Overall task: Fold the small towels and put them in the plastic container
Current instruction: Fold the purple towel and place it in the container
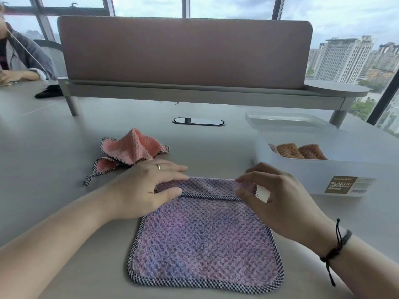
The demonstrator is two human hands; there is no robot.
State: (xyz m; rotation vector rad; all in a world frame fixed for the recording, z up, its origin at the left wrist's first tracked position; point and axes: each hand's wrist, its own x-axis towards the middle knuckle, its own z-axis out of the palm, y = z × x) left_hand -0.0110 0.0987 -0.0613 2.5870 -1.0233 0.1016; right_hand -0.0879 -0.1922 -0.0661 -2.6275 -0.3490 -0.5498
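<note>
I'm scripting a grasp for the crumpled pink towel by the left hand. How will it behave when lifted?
The pink towel probably goes floppy: it already lies in soft peaks and folds. It looks light, being thin cloth. Its waffle texture likely grips rather than slips, though its hanging loop may dangle.

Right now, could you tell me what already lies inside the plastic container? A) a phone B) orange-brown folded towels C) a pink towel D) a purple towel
B: orange-brown folded towels sit in the plastic container; the purple towel and pink towel lie on the table.
</note>
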